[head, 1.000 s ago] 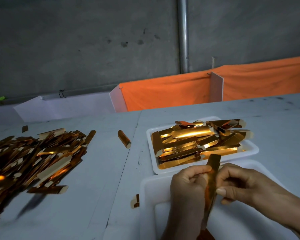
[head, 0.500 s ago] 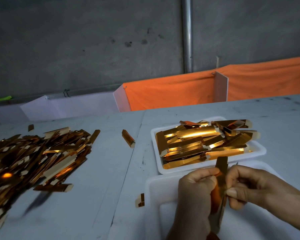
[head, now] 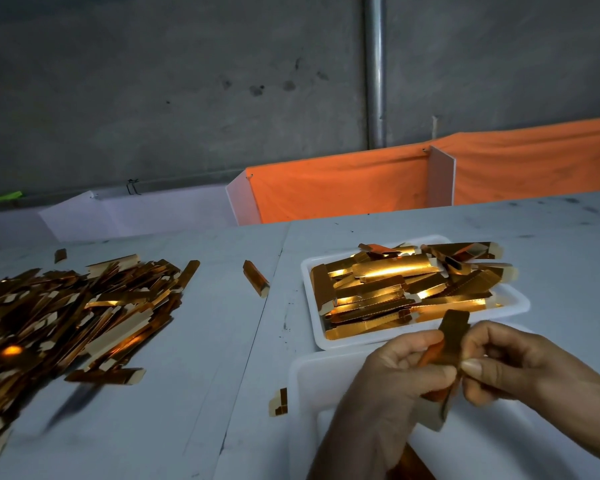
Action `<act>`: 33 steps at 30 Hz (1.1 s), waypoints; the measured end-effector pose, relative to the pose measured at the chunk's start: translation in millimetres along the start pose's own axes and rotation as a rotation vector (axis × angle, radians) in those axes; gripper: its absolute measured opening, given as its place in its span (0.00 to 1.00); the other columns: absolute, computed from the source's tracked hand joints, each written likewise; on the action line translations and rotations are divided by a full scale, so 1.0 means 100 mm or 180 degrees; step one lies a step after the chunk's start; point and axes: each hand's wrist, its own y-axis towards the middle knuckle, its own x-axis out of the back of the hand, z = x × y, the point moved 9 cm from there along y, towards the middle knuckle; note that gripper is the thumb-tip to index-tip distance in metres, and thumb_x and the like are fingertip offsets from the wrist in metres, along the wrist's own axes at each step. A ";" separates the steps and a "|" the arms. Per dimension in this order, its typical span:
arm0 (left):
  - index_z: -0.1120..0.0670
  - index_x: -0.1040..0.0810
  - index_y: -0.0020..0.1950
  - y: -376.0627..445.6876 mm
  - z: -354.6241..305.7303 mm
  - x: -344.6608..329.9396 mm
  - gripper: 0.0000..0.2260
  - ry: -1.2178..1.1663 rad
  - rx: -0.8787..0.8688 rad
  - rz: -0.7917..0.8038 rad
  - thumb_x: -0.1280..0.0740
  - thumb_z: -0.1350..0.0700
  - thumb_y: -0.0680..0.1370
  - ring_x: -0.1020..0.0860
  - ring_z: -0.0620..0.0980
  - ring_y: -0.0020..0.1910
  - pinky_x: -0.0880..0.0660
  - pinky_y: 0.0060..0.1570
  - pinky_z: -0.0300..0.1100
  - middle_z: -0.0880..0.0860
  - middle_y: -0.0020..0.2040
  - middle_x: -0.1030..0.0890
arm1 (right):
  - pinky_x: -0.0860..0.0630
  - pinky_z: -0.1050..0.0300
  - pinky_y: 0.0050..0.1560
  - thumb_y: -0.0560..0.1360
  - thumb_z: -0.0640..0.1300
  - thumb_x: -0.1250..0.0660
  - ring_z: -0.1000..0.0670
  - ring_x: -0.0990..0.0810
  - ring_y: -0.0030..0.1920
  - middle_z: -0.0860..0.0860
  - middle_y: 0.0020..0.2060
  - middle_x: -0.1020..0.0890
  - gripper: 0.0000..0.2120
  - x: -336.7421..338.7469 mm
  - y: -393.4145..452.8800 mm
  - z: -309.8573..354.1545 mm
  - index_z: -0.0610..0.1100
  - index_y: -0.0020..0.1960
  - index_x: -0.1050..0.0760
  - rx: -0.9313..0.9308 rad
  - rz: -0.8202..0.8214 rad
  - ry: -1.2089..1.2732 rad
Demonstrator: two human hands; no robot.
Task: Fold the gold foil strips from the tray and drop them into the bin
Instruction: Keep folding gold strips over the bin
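You pinch one strip [head: 445, 355] between left hand [head: 392, 379] and right hand [head: 510, 365], mid-fold over the lower-right bin [head: 312, 382]; the center-right tray [head: 310, 327] is still full.

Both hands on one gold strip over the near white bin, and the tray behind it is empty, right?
Not empty. The head view shows the tray piled with gold strips. The rest holds: left hand and right hand pinch one strip over the near bin.

strip's [head: 451, 344] middle hidden, pile [head: 66, 317] cut off — perhaps blurred

Gold foil strip [head: 447, 355] upright above white bin [head: 312, 379], beside heaped tray [head: 520, 301].
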 end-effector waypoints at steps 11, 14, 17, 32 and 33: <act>0.44 0.23 0.59 -0.03 -0.08 0.03 0.17 0.0655 -0.0276 -0.0123 0.32 0.62 0.76 0.22 0.46 0.56 0.24 0.58 0.42 0.45 0.58 0.20 | 0.22 0.62 0.35 0.67 0.42 0.31 0.48 0.19 0.33 0.40 0.32 0.19 0.03 0.02 -0.01 0.00 0.43 0.38 0.20 -0.0007 -0.0068 -0.0112; 0.44 0.25 0.61 -0.04 -0.13 0.02 0.18 0.0960 -0.0407 -0.0306 0.32 0.62 0.76 0.22 0.44 0.56 0.23 0.54 0.39 0.44 0.58 0.21 | 0.22 0.61 0.36 0.67 0.43 0.31 0.48 0.19 0.34 0.40 0.32 0.19 0.04 0.03 -0.02 -0.01 0.42 0.39 0.21 0.0003 -0.0054 -0.0238; 0.42 0.26 0.62 -0.05 -0.21 0.03 0.18 0.1619 -0.0608 -0.0655 0.32 0.60 0.76 0.26 0.42 0.58 0.25 0.54 0.34 0.41 0.59 0.24 | 0.23 0.60 0.37 0.69 0.41 0.32 0.49 0.19 0.34 0.41 0.32 0.19 0.04 0.01 -0.01 -0.01 0.40 0.39 0.21 0.0034 -0.0014 -0.0375; 0.44 0.26 0.62 -0.01 -0.17 0.05 0.16 0.1403 -0.0701 -0.0750 0.33 0.59 0.77 0.26 0.44 0.61 0.25 0.60 0.41 0.42 0.61 0.23 | 0.21 0.60 0.41 0.64 0.45 0.28 0.48 0.16 0.40 0.43 0.38 0.16 0.05 -0.07 -0.01 -0.03 0.45 0.39 0.18 -0.0137 -0.0053 -0.0381; 0.44 0.27 0.62 -0.01 -0.19 0.05 0.17 0.1438 -0.0734 -0.0778 0.33 0.59 0.77 0.26 0.44 0.61 0.25 0.60 0.41 0.43 0.61 0.23 | 0.21 0.59 0.41 0.64 0.44 0.27 0.48 0.17 0.39 0.44 0.37 0.16 0.05 -0.08 -0.01 -0.05 0.45 0.39 0.18 -0.0154 -0.0021 -0.0368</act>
